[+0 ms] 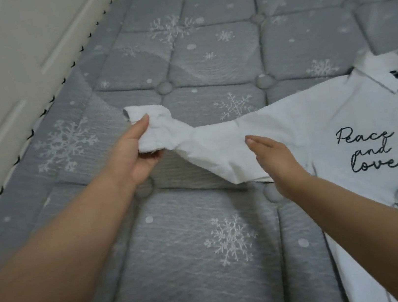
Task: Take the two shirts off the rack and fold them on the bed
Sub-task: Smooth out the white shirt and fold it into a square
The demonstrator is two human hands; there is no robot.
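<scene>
One white button-front cotton shirt (329,115) is in view, spread front-up on the grey quilted bed cover printed with pale snowflakes (197,267), its body at the right and running off the frame's edge, its long sleeve (217,145) drawn out leftward above the quilting. The left hand (138,149) is clamped on the cuff end, thumb on top and fingers curled beneath, with the cloth bunched in its grip; the right hand (277,162) is flat and open, fingers together, laid on or just over the sleeve near the armpit (contact cannot be told for sure). Judging by its creases and sag, the fabric is light, soft and limp, with no stiffness except perhaps at the collar (373,78) and cuff, so it should follow any pull and wrinkle easily; seams, cuff and shoulder look the sound places to hold. Dark script on the chest reads "Peace and love" (370,148). A small dark tag (395,74) sits inside the collar, too small to read. The second shirt and the rack are out of view.
</scene>
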